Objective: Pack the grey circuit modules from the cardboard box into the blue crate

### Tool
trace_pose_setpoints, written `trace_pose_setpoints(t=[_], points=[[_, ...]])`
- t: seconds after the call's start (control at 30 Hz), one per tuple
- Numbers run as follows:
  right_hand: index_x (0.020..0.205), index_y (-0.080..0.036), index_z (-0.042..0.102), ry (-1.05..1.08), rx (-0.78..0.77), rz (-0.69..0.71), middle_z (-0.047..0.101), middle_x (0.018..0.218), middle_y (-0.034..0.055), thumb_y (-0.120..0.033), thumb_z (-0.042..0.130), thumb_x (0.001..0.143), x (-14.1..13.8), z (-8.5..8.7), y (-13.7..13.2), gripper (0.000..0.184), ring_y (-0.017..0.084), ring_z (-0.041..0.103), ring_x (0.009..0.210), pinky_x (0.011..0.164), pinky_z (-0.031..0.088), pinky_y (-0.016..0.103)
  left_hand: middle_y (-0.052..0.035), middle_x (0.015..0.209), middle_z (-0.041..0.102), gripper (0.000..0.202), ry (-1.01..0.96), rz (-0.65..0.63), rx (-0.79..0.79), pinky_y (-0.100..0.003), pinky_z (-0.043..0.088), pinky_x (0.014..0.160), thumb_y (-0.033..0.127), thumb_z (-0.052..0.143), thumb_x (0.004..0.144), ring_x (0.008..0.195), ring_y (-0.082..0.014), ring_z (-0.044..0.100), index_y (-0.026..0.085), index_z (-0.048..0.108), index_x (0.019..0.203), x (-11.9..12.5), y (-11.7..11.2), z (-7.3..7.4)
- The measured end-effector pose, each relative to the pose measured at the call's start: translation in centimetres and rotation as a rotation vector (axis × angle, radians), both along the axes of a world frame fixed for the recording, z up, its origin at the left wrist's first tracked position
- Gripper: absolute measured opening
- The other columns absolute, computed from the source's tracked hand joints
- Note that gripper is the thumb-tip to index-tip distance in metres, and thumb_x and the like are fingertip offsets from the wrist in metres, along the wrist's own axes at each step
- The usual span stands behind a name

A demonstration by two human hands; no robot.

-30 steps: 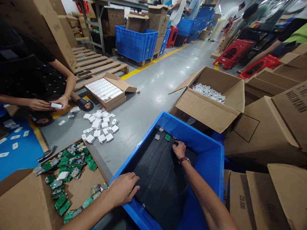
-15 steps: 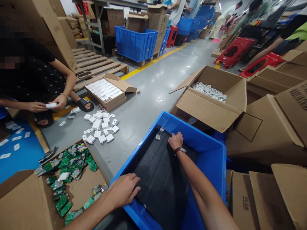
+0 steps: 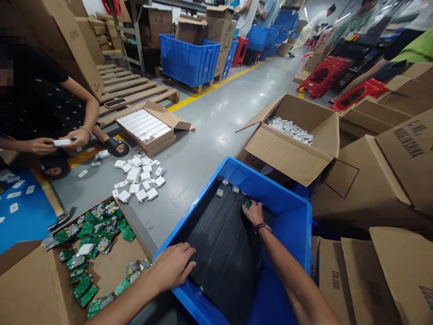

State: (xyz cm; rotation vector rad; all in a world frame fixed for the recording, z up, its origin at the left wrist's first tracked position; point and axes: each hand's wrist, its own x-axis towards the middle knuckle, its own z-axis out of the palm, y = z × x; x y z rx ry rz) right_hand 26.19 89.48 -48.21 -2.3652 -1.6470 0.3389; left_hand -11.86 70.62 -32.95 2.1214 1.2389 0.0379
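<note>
A blue plastic crate (image 3: 287,198) sits in front of me with a black ribbed sheet (image 3: 223,243) lying inside. My left hand (image 3: 172,266) rests on the crate's near-left rim, fingers curled over the sheet's edge. My right hand (image 3: 253,212) reaches to the far end of the sheet, fingers pinched on a small green circuit board (image 3: 248,204). Two or three more small boards (image 3: 220,192) lie loose at the sheet's far corner.
A flattened carton with several green circuit boards (image 3: 91,234) lies at lower left. White adapter shells (image 3: 140,178) are scattered on the grey floor. A seated person's hands (image 3: 72,137) hold a white part at left. Open cartons (image 3: 297,140) stand to the right.
My right hand slid toward the sheet's far corner, then came back slightly and now pinches a green board. My left hand stayed on the rim.
</note>
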Motion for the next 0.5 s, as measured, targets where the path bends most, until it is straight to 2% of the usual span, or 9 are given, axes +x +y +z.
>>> trace_pose_setpoints(t=[0.13, 0.23, 0.37, 0.5], points=[[0.127, -0.002, 0.063, 0.177, 0.119, -0.048, 0.065, 0.117, 0.0251, -0.041, 0.062, 0.082, -0.1, -0.2, 1.2, 0.060, 0.035, 0.060, 0.115, 0.103, 0.045, 0.043, -0.0124, 0.114, 0.067, 0.025, 0.011, -0.024, -0.001, -0.039, 0.055, 0.090, 0.033, 0.047, 0.098, 0.106, -0.0287, 0.066, 0.020, 0.065, 0.111, -0.1, 0.0, 0.1], [0.125, -0.002, 0.064, 0.272, 0.195, -0.128, 0.069, 0.114, 0.0240, -0.043, 0.061, 0.082, -1.1, -0.2, 3.1, 0.059, 0.034, 0.062, 0.111, 0.099, 0.047, 0.042, -0.0122, 0.114, 0.067, 0.026, 0.007, -0.023, 0.009, -0.038, 0.055, 0.090, 0.033, 0.046, 0.099, 0.105, -0.0281, 0.066, 0.020, 0.065, 0.113, -0.1, 0.0, 0.0], [0.125, -0.007, 0.065, 0.299, 0.190, -0.210, 0.072, 0.108, 0.0202, -0.037, 0.049, 0.088, -1.8, -0.5, 4.4, 0.050, 0.030, 0.067, 0.102, 0.091, 0.051, 0.038, -0.0111, 0.114, 0.067, 0.027, -0.005, -0.014, 0.014, -0.036, 0.055, 0.090, 0.033, 0.046, 0.099, 0.104, -0.0262, 0.066, 0.021, 0.064, 0.115, -0.2, 0.0, -0.2], [0.123, -0.006, 0.066, 0.268, 0.155, -0.318, 0.070, 0.109, 0.0237, -0.031, 0.042, 0.090, -1.2, -0.6, 4.2, 0.048, 0.032, 0.067, 0.099, 0.089, 0.050, 0.042, -0.0111, 0.114, 0.067, 0.027, -0.027, -0.002, 0.021, -0.036, 0.054, 0.092, 0.034, 0.045, 0.100, 0.105, -0.0266, 0.066, 0.022, 0.064, 0.115, -0.2, -0.1, -0.4]])
